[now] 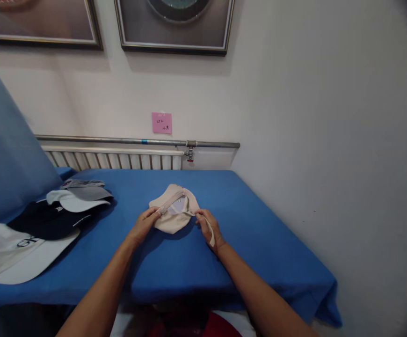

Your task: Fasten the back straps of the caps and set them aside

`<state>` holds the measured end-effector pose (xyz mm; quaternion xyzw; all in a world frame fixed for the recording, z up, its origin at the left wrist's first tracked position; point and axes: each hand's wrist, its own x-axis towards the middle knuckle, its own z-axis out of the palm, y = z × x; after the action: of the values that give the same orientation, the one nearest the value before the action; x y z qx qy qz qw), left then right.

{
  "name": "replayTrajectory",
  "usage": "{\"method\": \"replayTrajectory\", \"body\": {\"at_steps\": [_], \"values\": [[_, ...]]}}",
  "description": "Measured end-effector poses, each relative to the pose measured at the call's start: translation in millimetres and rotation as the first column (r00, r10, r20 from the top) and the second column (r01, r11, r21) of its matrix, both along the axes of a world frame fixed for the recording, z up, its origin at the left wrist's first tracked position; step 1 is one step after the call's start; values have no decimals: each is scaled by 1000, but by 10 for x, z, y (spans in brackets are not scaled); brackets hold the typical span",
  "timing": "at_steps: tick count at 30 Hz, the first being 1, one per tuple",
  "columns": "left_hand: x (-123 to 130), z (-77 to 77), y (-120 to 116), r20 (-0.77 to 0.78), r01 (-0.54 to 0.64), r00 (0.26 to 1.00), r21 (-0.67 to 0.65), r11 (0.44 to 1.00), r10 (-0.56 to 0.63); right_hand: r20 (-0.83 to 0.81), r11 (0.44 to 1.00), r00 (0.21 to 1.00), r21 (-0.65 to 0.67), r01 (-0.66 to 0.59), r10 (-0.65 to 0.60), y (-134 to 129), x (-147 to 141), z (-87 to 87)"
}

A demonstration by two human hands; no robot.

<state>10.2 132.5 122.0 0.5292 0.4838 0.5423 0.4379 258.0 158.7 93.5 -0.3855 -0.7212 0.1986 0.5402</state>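
A cream baseball cap (173, 223) is held just over the blue-covered table, its inside and back opening facing me. My left hand (144, 225) pinches the cap's left edge, near what looks like a strap buckle. On the other side, my right hand (210, 228) is closed on the right edge at the strap. The loose end of the strap (211, 234) sticks out over the right hand toward me. Parts of the fingers are hidden behind the cap.
To the left lie several caps: a white cap (31, 260) with dark lettering, a black cap (45, 220), another white one and a grey one (91, 193). A blue curtain (10, 140) hangs at left. Behind the table (259, 248) are a radiator (119, 160) and a pipe (112, 140).
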Motion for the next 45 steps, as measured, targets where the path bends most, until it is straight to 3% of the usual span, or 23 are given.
{"method": "replayTrajectory", "body": {"at_steps": [9,16,20,24,28,30,35,38,40,42,44,45], "values": [[-122,-176,-85,163,-12,986,-73,997,24,89,993,991,65,-102,96,-47,-20,-16],[-170,-86,39,161,-61,985,-27,998,65,165,993,980,21,-113,108,-87,-8,-135],[-265,138,233,40,-56,998,12,998,56,187,995,977,-24,-95,97,-122,-32,-134],[-284,334,415,-164,-18,986,79,997,30,165,997,984,18,-70,66,-85,-41,-105],[-226,311,576,-356,-11,932,170,985,72,121,993,987,76,93,-102,-2,-19,-91],[-216,262,674,-411,-44,903,203,978,126,177,990,976,91,110,-124,26,-34,-64],[-302,289,943,-474,-152,843,247,957,256,373,955,926,289,-63,-52,113,-265,158],[-374,379,1034,-491,-159,833,229,960,255,385,934,920,296,-199,74,223,-475,419],[-403,409,1041,-455,-128,870,162,978,189,312,920,926,254,-298,213,307,-587,625],[-416,395,1019,-298,-42,953,37,998,51,170,925,940,195,-326,295,397,-671,823],[-419,341,985,-58,67,996,-86,994,-72,-36,950,951,-41,-310,308,510,-741,979],[-421,303,970,52,108,993,-136,985,-102,-119,930,941,-157,-332,316,578,-775,1031]]}}
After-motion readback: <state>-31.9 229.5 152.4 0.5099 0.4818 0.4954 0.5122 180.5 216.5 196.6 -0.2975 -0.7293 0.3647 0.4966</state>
